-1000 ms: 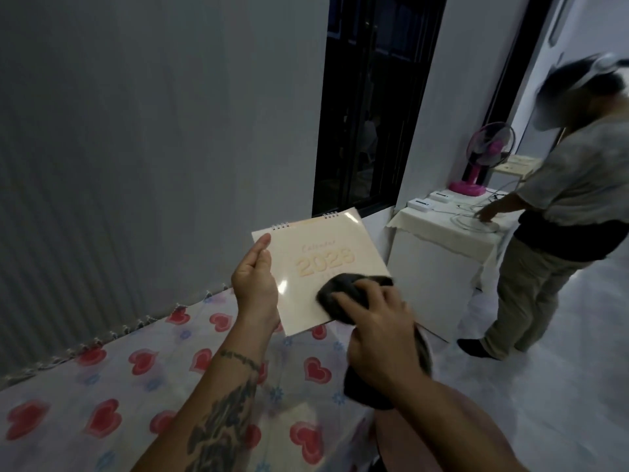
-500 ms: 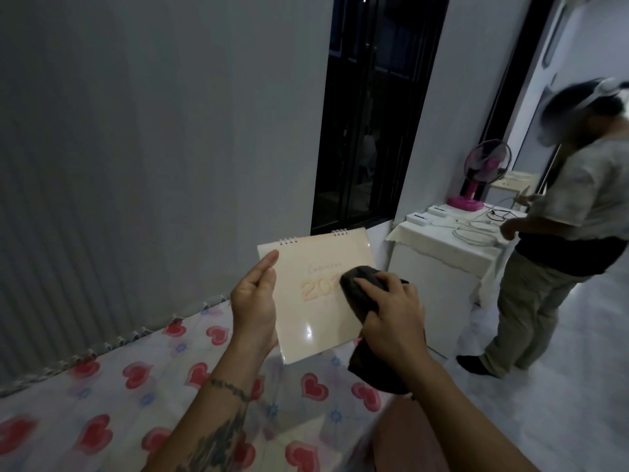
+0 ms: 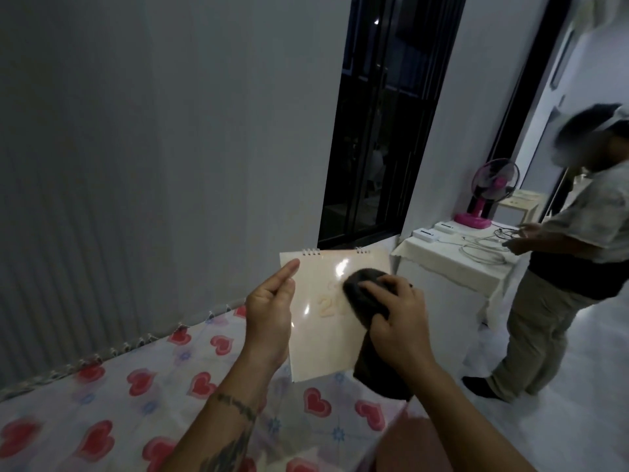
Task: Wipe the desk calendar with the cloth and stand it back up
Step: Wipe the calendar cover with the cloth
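Observation:
A cream desk calendar (image 3: 320, 338) with wire rings along its top and orange numerals on its glossy cover is held up in the air over the table. My left hand (image 3: 270, 315) grips its left edge. My right hand (image 3: 396, 318) presses a dark cloth (image 3: 364, 296) against the upper right of the cover, hiding part of the numerals. The cloth's loose end hangs down below my right hand, past the calendar's lower right corner.
Below lies a table with a heart-patterned cloth (image 3: 143, 396) against a grey wall. A dark window (image 3: 384, 124) is behind. At the right, a person (image 3: 565, 267) stands at a white cabinet (image 3: 442, 267) with cables and a pink fan (image 3: 490, 192).
The cloth and my right hand have slid from the cover's lower right up to its upper right. The calendar has turned more upright. The person at the right has shifted.

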The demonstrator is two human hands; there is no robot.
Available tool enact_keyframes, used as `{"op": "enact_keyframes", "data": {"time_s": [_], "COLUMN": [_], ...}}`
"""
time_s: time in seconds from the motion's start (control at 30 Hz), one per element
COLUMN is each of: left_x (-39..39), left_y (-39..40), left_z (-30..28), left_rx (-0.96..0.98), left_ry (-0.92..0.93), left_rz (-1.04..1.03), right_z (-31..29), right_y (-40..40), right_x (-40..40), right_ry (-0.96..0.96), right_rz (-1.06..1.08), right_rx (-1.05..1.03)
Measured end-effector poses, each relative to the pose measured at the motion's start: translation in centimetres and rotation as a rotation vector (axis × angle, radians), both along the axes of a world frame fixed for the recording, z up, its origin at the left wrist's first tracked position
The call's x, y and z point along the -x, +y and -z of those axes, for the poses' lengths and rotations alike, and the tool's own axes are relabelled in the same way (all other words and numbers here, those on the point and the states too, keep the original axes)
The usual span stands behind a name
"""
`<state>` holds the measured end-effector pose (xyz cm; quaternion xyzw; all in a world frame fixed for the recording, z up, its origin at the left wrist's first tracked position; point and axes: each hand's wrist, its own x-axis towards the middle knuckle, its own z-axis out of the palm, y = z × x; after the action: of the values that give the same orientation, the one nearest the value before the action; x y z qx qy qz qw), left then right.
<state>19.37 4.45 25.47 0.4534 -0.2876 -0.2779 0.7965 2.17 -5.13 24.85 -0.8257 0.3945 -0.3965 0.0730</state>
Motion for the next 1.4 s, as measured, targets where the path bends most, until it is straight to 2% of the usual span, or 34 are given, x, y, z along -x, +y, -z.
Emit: {"op": "enact_keyframes", "data": {"time_s": [0.07,0.17,0.33,0.47,0.53,0.7,0.8,0.87,0.97,1.03,1.13,1.3,1.4], "left_x": [0.9,1.7,0.9,0.5,0.0,-1.2,-0.3,0.3,0.4,0.1,-0.3,-0.5,0.3], "left_y": [0.0,0.0,-0.3,-0.2,-0.2,-0.2,-0.9,-1.5,-2.1,-2.0,-1.7,-1.5,-1.9], "left_z": [0.1,-0.2,0.0,0.3,0.3,-0.2,0.4,0.5,0.2,-0.1,-0.1,0.2,0.2], "left_rx": [0.002,0.012,0.018,-0.003,-0.009,-0.035,-0.072,-0.094,-0.100,-0.107,-0.091,-0.116,-0.129], "left_ry": [-0.071,-0.138,0.011,0.068,0.136,0.216,0.251,0.246,0.241,0.228,0.280,0.319,0.315], "left_rz": [0.015,0.015,0.057,0.020,0.026,0.024,0.050,0.033,-0.029,-0.042,-0.032,-0.027,-0.036], "right_z": [-1.0,-1.3,1.6,3.3,3.6,2.2,1.1,1.4,4.0,4.9,5.0,3.1,2.8], "right_y": [-0.2,1.5,5.2,5.0,4.1,1.2,2.0,3.7,6.1,6.3,4.7,2.5,3.7], "right_x": [-0.9,-2.2,-1.8,0.6,1.9,3.8,2.7,1.5,0.5,1.2,2.9,4.4,3.2], "right_ry": [-0.070,-0.061,0.136,0.234,0.206,0.094,0.077,0.114,0.233,0.249,0.212,0.171,0.194], "right_rz": [0.072,0.031,-0.230,-0.319,-0.284,0.044,0.181,0.139,-0.106,-0.185,-0.121,0.221,0.189], "right_rx": [-0.058,-0.012,0.145,0.176,0.170,0.082,0.107,0.165,0.264,0.261,0.253,0.161,0.175]}}
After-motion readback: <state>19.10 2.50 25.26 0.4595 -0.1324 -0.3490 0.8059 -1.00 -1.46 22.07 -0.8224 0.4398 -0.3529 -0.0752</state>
